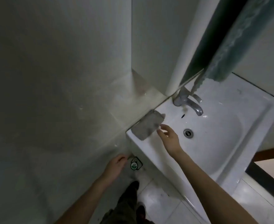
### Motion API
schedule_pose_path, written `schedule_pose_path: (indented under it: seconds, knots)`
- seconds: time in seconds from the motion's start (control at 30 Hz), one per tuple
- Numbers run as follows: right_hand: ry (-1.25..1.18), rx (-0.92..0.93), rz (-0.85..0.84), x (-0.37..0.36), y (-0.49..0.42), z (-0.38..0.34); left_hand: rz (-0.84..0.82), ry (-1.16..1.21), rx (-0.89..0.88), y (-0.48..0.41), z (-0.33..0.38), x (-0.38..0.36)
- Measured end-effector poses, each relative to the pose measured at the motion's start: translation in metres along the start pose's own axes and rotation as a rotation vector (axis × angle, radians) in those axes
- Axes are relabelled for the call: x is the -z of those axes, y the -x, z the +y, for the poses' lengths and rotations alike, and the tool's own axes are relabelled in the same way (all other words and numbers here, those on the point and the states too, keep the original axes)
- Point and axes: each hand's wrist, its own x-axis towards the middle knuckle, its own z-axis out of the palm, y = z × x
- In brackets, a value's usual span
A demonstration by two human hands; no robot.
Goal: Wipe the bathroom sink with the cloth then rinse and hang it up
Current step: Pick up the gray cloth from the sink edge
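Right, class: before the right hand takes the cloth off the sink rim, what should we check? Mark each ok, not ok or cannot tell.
1. Cloth lies flat on the left rim of the sink, nothing on it: ok.
2. Right hand open, fingertips at the cloth's edge: ok.
3. Left hand free: it is low beside the sink, fingers curled, contents unclear: cannot tell.
4. Basin holds only the drain: ok.
5. Tap off, no stream visible: ok.
6. Cloth damp enough: cannot tell.
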Motion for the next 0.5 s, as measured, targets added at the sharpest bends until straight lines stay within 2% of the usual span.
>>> schedule_pose_path:
  seconds: [0.13,0.23,0.33,0.4,0.5]
  knots:
    - [0.37,0.002,-0.052,-0.006,-0.068,-0.005,-0.015,0.072,0.059,-0.052,0.015,-0.011]
    - [0.578,-0.043,-0.136,-0.017,-0.103,-0.003,-0.098,0.114,0.158,-0.1,-0.004,-0.023]
    - [0.857,-0.033,-0.158,-0.026,-0.115,-0.005,-0.088,0.158,0.21,-0.096,0.015,-0.019]
    - [0.923,-0.022,-0.139,-0.029,-0.118,-0.008,-0.07,0.2,0.222,-0.088,0.031,-0.016]
    - [0.827,-0.108,-0.11,-0.025,-0.119,-0.013,-0.125,0.224,0.242,-0.092,0.025,-0.016]
